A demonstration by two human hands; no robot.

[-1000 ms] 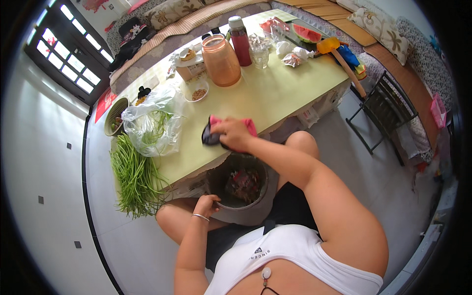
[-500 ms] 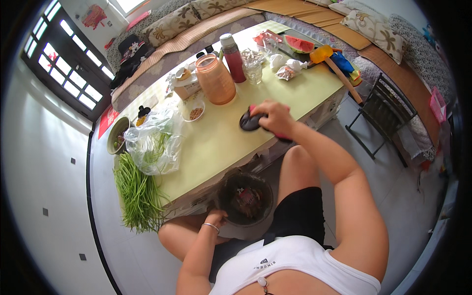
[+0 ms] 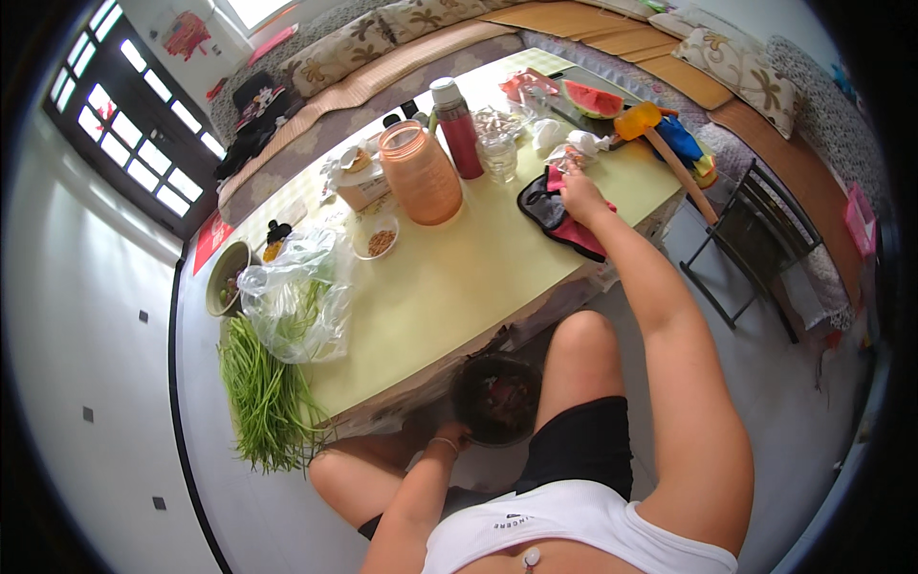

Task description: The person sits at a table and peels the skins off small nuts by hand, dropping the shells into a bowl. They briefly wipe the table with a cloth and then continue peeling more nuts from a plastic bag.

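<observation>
Seemingly mid-wipe, the right hand (image 3: 583, 199) lies over the cloth (image 3: 542, 204) on the surface (image 3: 430, 297), finger closure unclear, while the left hand's (image 3: 458, 436) fingers clasp the bin (image 3: 466, 392); wiping on calls for avoiding the tissue (image 3: 589, 143).

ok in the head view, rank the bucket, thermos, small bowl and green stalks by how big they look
1. Green stalks
2. Bucket
3. Thermos
4. Small bowl
Apparent size only; the stalks and bucket may gain from nearness.
</observation>
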